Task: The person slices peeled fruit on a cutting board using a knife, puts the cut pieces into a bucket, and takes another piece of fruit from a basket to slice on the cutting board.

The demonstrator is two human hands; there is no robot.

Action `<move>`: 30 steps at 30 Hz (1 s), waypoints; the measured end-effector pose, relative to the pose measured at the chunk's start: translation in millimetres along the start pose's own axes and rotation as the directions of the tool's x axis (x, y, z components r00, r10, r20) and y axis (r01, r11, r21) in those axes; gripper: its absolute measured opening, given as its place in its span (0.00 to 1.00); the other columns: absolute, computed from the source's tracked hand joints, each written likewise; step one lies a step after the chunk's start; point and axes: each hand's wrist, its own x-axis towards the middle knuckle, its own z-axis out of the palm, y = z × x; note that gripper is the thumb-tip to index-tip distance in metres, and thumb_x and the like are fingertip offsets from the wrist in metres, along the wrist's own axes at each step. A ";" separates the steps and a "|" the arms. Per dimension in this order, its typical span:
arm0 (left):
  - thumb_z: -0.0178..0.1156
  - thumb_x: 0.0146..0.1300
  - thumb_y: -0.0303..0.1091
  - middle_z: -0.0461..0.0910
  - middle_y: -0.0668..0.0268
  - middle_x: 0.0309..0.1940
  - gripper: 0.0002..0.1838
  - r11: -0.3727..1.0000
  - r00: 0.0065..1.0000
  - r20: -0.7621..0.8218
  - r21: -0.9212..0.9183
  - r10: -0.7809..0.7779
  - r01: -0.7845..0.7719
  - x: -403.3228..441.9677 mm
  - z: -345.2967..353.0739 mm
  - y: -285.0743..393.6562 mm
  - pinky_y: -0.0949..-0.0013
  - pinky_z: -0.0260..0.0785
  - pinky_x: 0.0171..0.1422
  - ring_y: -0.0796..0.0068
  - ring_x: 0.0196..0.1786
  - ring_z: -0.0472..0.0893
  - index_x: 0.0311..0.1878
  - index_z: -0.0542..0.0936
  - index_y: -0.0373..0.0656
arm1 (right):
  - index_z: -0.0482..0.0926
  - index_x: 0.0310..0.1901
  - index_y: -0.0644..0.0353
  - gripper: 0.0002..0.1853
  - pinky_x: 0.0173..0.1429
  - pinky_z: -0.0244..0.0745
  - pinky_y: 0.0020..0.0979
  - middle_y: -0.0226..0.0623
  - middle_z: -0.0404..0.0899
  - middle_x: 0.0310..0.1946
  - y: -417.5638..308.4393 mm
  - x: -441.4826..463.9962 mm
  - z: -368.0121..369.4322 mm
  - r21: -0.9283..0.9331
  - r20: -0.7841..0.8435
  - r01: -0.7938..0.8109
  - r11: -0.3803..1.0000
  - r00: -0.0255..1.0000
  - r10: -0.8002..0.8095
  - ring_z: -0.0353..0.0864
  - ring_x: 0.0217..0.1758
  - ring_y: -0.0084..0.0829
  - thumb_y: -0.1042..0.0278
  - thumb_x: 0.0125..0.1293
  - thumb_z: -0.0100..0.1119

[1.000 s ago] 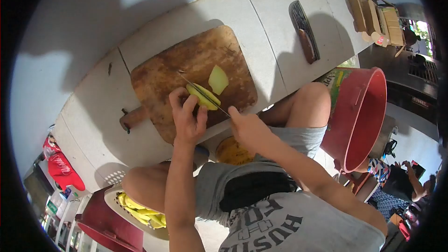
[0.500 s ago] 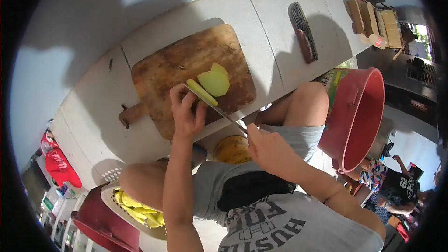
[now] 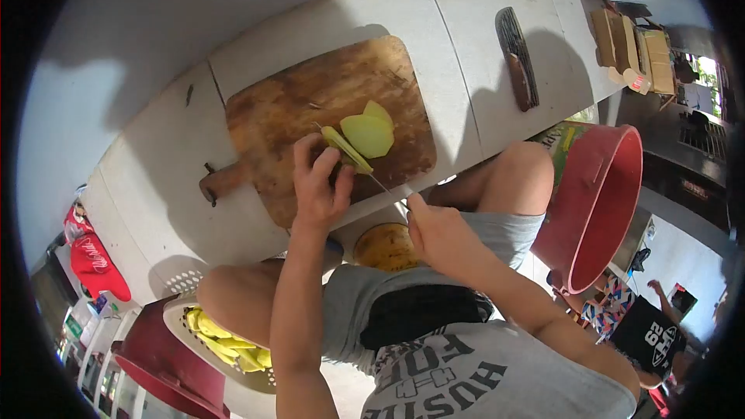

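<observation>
My left hand (image 3: 320,190) has its fingers curled against narrow yellow-green fruit slices (image 3: 347,150) on the wooden cutting board (image 3: 287,109). My right hand (image 3: 444,237) grips a knife (image 3: 380,184) by its handle, which the fingers mostly cover. The thin blade lies along the slices by my left fingertips, its far part hidden by fruit and fingers. Two wider pieces of the same fruit (image 3: 367,136) lie flat on the board just beyond, partly overlapping.
A second knife (image 3: 518,62) rests on the tiled surface (image 3: 458,31). Red tubs stand at right (image 3: 555,217) and lower left (image 3: 159,349). A perforated basket (image 3: 177,318) holds yellow-green pieces (image 3: 225,337). A yellow container (image 3: 386,248) sits below the ledge. Another person (image 3: 648,334) is at right.
The knife blade has moved down alongside the slices, and a thin slice now stands apart from the piece at my left fingers. The view has shifted slightly.
</observation>
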 end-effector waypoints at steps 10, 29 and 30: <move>0.66 0.59 0.26 0.72 0.47 0.53 0.17 1.000 1.000 0.021 0.014 0.002 -0.003 -1.3 -1.1 5.3 0.53 0.73 0.51 0.47 0.48 0.76 0.52 0.77 0.40 | 0.66 0.48 0.64 0.10 0.36 0.76 0.58 0.60 0.80 0.25 29.5 30.1 43.6 -0.004 -0.010 -0.079 0.997 0.997 0.079 0.81 0.31 0.63 0.70 0.71 0.52; 0.66 0.60 0.23 0.76 0.51 0.53 0.16 0.999 0.999 -0.024 -0.013 0.048 -0.049 9.4 -1.5 10.2 0.56 0.76 0.48 0.48 0.49 0.80 0.51 0.79 0.40 | 0.64 0.46 0.65 0.10 0.37 0.71 0.58 0.59 0.77 0.27 -19.6 -14.6 -16.1 -0.001 0.068 -0.102 0.995 0.993 0.101 0.78 0.33 0.64 0.76 0.70 0.54; 0.66 0.60 0.23 0.76 0.51 0.53 0.16 0.999 0.999 -0.026 -0.012 0.044 -0.044 8.8 -1.8 11.2 0.56 0.76 0.48 0.48 0.49 0.80 0.51 0.79 0.40 | 0.64 0.46 0.65 0.09 0.37 0.70 0.58 0.59 0.77 0.26 -19.3 -13.9 -14.8 -0.001 0.063 -0.104 0.995 0.993 0.104 0.78 0.33 0.64 0.76 0.70 0.54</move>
